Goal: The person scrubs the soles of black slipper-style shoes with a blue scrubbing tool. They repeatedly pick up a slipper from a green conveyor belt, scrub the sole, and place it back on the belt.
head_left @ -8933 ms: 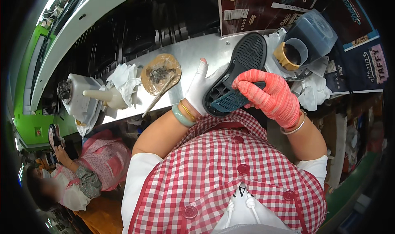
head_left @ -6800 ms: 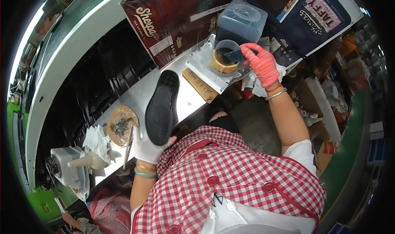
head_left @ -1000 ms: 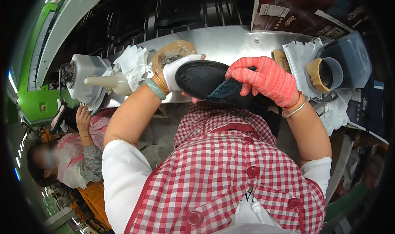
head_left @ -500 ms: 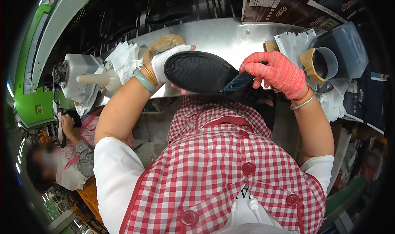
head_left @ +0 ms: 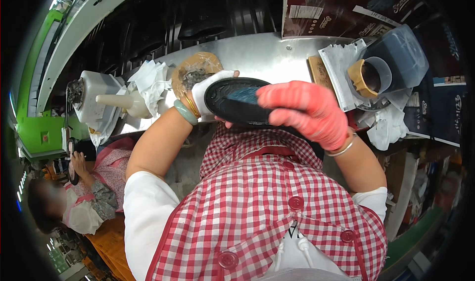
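Sole (head_left: pixel 236 111) rests — left end in left hand (head_left: pixel 202 94).

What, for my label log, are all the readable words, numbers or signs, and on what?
Maroon panel: pale script and a barcode label; wording not copied.
Navy panel: pale lettering, too blurred to read.
Tan block: marks too small to read.
White top: dark letters, partly hidden.

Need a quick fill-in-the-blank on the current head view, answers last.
1. The left hand, in a ____ glove, holds the black sole.
2. The right hand holds a brush with ____ bristles.
3. The pale green bangle is on the person's ____ arm.

Missing words: white; blue; left.
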`<state>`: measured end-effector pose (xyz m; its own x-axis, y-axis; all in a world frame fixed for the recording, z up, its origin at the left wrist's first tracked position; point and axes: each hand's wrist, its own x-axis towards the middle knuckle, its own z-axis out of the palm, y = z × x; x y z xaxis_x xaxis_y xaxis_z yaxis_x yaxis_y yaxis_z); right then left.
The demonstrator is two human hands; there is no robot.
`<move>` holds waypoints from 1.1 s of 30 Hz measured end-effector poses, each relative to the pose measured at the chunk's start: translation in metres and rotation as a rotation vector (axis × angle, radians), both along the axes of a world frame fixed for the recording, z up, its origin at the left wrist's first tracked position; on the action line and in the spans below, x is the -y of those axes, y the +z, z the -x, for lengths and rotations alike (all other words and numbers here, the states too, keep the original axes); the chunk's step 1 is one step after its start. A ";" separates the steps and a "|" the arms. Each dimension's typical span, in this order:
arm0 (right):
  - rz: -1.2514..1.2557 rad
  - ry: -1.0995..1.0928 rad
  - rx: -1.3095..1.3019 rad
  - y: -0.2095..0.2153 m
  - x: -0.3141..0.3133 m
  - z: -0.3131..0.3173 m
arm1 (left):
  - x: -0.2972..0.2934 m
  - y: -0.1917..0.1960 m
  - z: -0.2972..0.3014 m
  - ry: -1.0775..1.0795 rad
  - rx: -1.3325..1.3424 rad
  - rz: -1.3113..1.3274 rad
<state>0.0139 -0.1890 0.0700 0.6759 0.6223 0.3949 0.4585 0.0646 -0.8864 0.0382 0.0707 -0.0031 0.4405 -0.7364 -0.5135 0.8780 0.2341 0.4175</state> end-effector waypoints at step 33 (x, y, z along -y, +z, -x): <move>-0.979 -0.779 -0.310 0.010 0.064 0.023 | 0.041 0.085 0.016 0.570 0.795 -0.009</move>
